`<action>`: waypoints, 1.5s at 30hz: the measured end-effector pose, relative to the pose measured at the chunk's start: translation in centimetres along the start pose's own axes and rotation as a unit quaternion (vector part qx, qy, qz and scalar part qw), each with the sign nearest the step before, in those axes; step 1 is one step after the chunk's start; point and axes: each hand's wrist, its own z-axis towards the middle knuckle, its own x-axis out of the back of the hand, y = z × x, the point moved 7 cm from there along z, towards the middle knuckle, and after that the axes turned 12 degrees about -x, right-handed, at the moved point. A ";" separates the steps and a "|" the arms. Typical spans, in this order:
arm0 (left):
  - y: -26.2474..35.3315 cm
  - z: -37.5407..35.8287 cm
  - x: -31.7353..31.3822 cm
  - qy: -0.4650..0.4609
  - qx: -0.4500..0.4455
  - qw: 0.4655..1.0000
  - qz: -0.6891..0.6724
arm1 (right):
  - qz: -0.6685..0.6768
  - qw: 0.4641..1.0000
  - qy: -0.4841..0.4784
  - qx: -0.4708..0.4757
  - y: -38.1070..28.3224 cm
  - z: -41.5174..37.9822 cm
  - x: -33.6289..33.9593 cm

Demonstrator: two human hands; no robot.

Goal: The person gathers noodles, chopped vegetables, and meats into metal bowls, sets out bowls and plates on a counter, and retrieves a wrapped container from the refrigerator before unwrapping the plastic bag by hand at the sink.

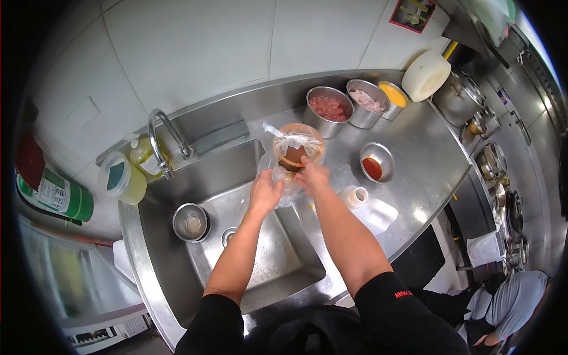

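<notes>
A clear plastic bag surrounds a round tub with an orange-tinted rim and dark reddish-brown contents. It stands on the steel counter at the sink's right edge. My right hand is closed, pinching the bag at the near right side of the tub's mouth. On the near left side, my left hand has its fingers closed on the bag's crumpled edge; its fingertips are partly hidden. Close to my right forearm is an uncapped white plastic jug. A steel bowl with red-orange liquid sits farther right.
Steel pots of red meat, pale meat and yellow liquid line the back, beside a white jug. A sink with a tap and a small steel pot lies left. A person is at lower right.
</notes>
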 end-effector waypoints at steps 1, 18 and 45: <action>-0.4 -0.4 -0.2 0.007 -0.015 1.000 0.008 | -0.003 1.000 -0.001 0.002 0.1 0.3 -0.1; -2.6 -2.8 -2.4 -0.042 0.029 0.997 -0.054 | 0.107 0.992 -0.069 0.022 -0.2 -1.3 0.9; -14.0 -9.9 11.0 0.169 0.016 0.985 0.014 | -0.126 0.965 -0.231 0.003 4.9 -15.8 4.3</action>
